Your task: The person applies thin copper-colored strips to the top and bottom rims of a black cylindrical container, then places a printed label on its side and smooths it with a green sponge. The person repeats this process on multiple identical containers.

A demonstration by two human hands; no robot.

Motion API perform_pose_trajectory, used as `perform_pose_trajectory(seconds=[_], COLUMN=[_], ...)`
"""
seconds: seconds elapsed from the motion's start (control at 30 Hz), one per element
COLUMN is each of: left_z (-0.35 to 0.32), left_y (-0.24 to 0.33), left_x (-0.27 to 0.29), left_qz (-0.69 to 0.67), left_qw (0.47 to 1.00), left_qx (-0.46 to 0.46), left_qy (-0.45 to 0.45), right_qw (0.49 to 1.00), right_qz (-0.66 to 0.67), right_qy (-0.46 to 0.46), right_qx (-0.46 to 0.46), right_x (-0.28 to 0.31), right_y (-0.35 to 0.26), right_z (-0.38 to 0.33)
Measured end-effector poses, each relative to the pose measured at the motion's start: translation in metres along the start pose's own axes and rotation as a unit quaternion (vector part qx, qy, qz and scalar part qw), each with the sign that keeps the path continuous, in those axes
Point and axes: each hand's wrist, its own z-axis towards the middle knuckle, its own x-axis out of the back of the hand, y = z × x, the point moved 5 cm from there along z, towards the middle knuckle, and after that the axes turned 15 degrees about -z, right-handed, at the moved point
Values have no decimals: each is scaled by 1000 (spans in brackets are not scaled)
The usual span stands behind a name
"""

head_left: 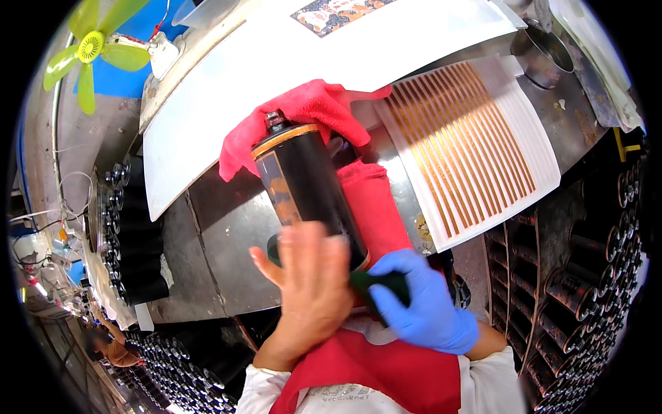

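A black cylinder (310, 183) with a gold band near its far end and a metal fitting on top lies tilted in front of me. A brown and gold patterned strip (279, 190) runs along its left side. My bare left hand (310, 283) is over the cylinder's near end, fingers stretched out and smeared by motion; whether it touches the surface I cannot tell. In a blue glove, my right hand (424, 303) grips a dark green object (386, 293) beside that near end. Another dark green bit (274, 250) shows left of my left hand, mostly hidden.
Red cloths (303, 103) lie behind and right of the cylinder. A white sheet with gold strips (462, 145) lies to the right, near a metal pot (543, 55). Racks of black cylinders (579, 290) stand at both sides. A green fan (89, 48) is far left.
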Motion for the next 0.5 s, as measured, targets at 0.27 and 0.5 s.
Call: perform_pose_trajectory(seconds=[0.27, 0.5], left_z=[5, -23], left_y=[-7, -32], left_x=[0, -1], left_qz=[15, -23], left_qw=[995, 997], left_qx=[89, 75], left_qy=[-35, 23], right_qw=[994, 993], right_qz=[52, 20], right_qy=[-39, -14], right_qx=[-90, -112], right_x=[-11, -10], right_y=[31, 40], right_z=[3, 4])
